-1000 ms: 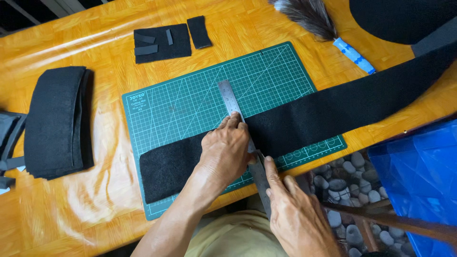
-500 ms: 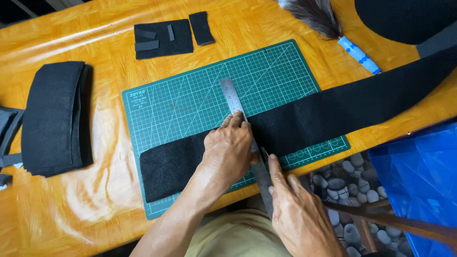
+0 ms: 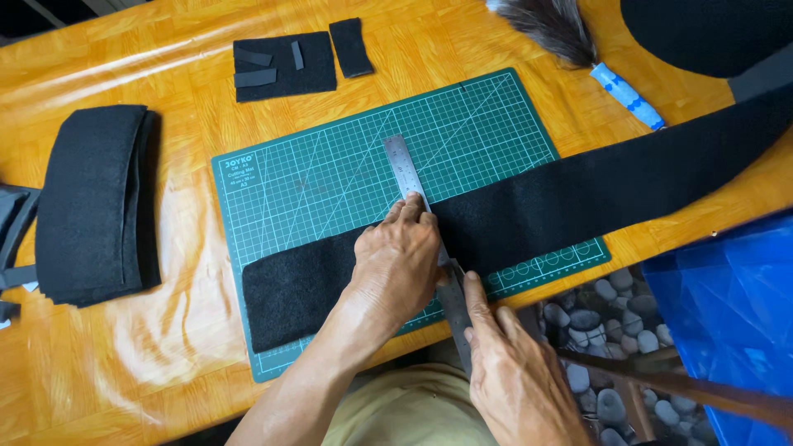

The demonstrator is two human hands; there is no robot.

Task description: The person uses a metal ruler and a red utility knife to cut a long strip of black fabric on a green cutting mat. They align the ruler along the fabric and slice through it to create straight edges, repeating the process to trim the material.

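Your left hand (image 3: 401, 264) lies flat, palm down, pressing the steel ruler (image 3: 406, 175) onto the long black felt strip (image 3: 578, 194) where the strip crosses the green cutting mat (image 3: 330, 177). The ruler runs slantwise across the mat, its far end bare on the grid, its near end passing under your fingers and off the mat's near edge.

Your right hand (image 3: 516, 376) sits just off the mat's near edge, beside the ruler's lower end, curled with the forefinger stretched along the ruler's right side. Whether it grips a blade you cannot tell; anything in it is hidden.

The felt strip lies on the near half of the mat: one end rests on the mat's near left part, and the rest trails off the mat's right edge, across the orange wooden table (image 3: 165, 347).

Left of the mat sits a folded stack of black felt (image 3: 95, 202). Beyond the mat's far edge lie small black felt offcuts (image 3: 285, 66). Past the mat's far right corner rests a feather duster (image 3: 578, 41) with a blue handle.
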